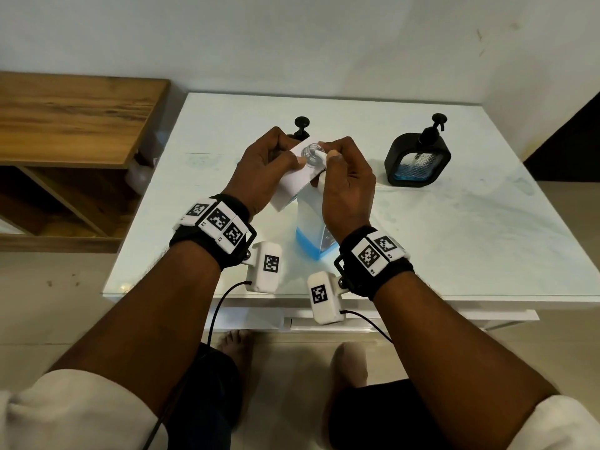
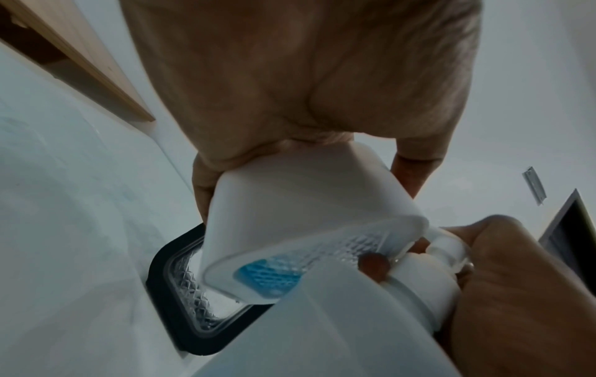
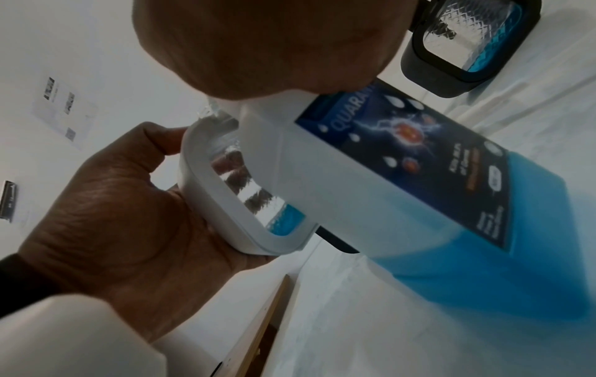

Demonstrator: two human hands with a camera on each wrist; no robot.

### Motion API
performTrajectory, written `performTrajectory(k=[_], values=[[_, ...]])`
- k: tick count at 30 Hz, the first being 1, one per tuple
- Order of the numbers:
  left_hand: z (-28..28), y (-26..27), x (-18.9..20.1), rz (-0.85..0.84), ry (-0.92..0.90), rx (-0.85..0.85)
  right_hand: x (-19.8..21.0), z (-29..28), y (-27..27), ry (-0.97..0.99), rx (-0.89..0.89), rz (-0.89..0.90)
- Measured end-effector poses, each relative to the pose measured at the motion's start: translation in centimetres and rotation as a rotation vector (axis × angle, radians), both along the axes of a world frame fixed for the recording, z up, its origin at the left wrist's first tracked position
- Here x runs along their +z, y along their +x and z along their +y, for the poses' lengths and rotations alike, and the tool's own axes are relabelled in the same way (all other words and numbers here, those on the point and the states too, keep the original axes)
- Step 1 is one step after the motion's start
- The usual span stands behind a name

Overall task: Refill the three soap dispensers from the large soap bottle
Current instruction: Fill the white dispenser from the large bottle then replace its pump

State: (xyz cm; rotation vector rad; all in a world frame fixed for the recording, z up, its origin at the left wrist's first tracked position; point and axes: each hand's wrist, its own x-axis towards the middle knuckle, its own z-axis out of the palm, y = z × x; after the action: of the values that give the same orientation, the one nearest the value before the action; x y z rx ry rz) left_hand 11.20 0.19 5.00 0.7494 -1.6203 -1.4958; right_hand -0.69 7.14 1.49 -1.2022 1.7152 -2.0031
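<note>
Mid-refill: left hand [image 1: 259,167] grips tilted white square-framed dispenser [image 1: 293,185], w/ open neck at large translucent blue-soap bottle's [image 1: 313,235] spout, gripped by right hand [image 1: 345,186]. Black dispensers wait beyond.

We find the middle of the white table [image 1: 454,238] crowded: both hands hold a white dispenser [image 1: 293,181] against the large soap bottle [image 1: 311,235]. At upper right a black dispenser [image 1: 417,160] blocks the way; a second black pump [image 1: 302,126] stands behind the hands. We see bare table at right and lower left.
</note>
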Motion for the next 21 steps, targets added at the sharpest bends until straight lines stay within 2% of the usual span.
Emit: performTrajectory(k=[5,16,21], values=[[0.15,-0.26,-0.18,-0.012,-0.01,-0.012,-0.42,0.32,-0.24,-0.002,0.008,-0.029],[-0.26,0.06,-0.28,-0.015,-0.03,-0.009,-0.32,0.0,-0.09,-0.024,-0.001,0.025],[-0.12,-0.13,-0.34,-0.021,-0.026,-0.012,-0.48,0.28,-0.19,-0.001,0.012,-0.041]])
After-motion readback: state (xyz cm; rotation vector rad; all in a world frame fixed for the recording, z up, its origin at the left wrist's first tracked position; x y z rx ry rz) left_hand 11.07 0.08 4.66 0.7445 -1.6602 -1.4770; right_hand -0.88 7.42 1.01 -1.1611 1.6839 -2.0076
